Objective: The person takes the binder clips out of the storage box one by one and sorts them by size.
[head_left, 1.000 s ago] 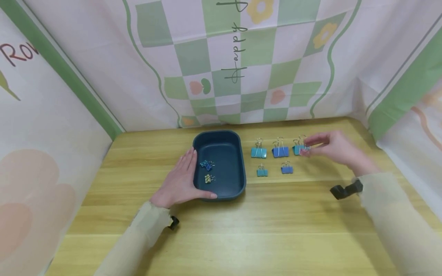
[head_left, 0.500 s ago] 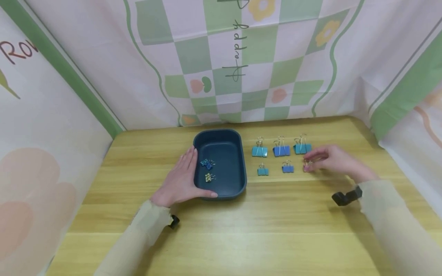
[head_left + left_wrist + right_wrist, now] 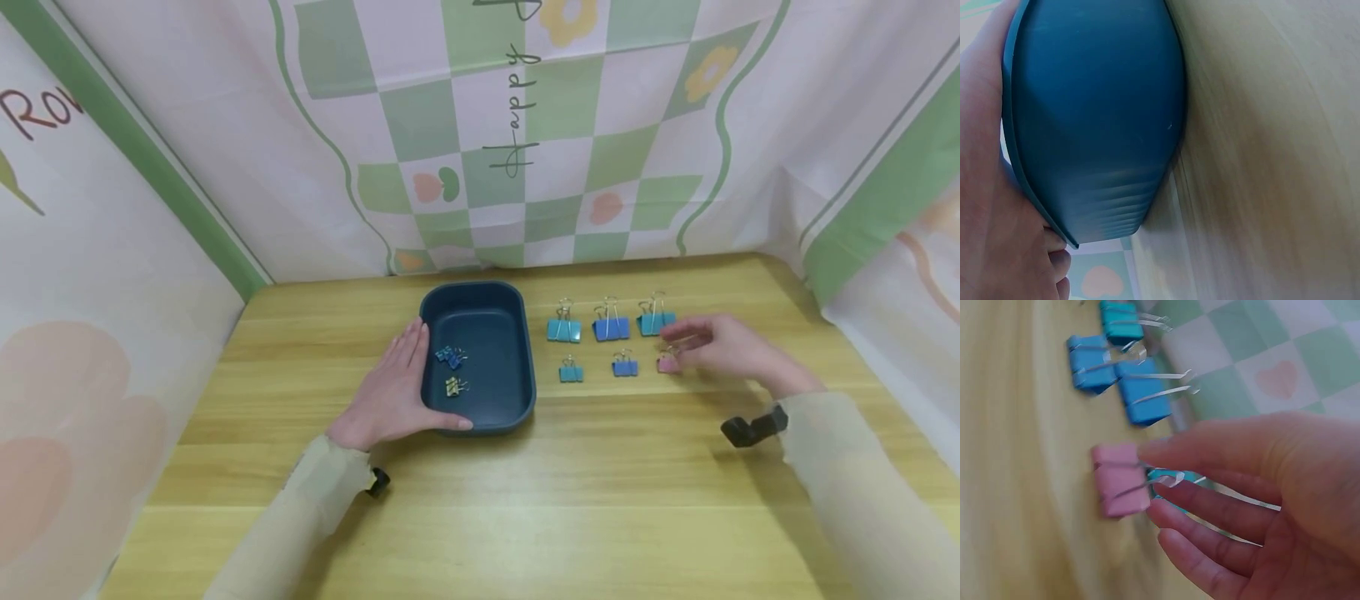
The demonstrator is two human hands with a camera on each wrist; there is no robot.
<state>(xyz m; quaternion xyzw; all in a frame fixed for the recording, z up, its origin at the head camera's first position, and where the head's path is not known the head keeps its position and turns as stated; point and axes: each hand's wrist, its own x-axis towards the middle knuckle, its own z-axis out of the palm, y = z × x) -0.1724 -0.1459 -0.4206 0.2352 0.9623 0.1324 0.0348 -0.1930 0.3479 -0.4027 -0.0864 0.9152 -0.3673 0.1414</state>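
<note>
My left hand (image 3: 390, 396) lies along the left side of the dark blue tray (image 3: 491, 354), fingers straight, thumb across its near rim; the left wrist view shows it beside the tray wall (image 3: 1097, 112). A pink binder clip (image 3: 667, 364) stands on the table at the right end of the front row. Around its handles hover the parted fingers and thumb of my right hand (image 3: 731, 358). In the right wrist view the pink clip (image 3: 1121, 481) sits just beyond the fingertips of that hand (image 3: 1260, 494); whether they touch it is hard to tell.
Small teal (image 3: 571, 374) and blue (image 3: 625, 367) clips share the pink one's row. Behind them stand larger teal (image 3: 563, 330), blue (image 3: 611, 328) and teal (image 3: 656, 323) clips. Inside the tray lie small blue (image 3: 453, 358) and yellow (image 3: 453, 387) clips. A patterned curtain (image 3: 555, 167) hangs behind.
The pink clip came down from in front of the rear right teal clip to the front row. My right hand moved with it, then its fingers parted from it. The left hand stayed still.
</note>
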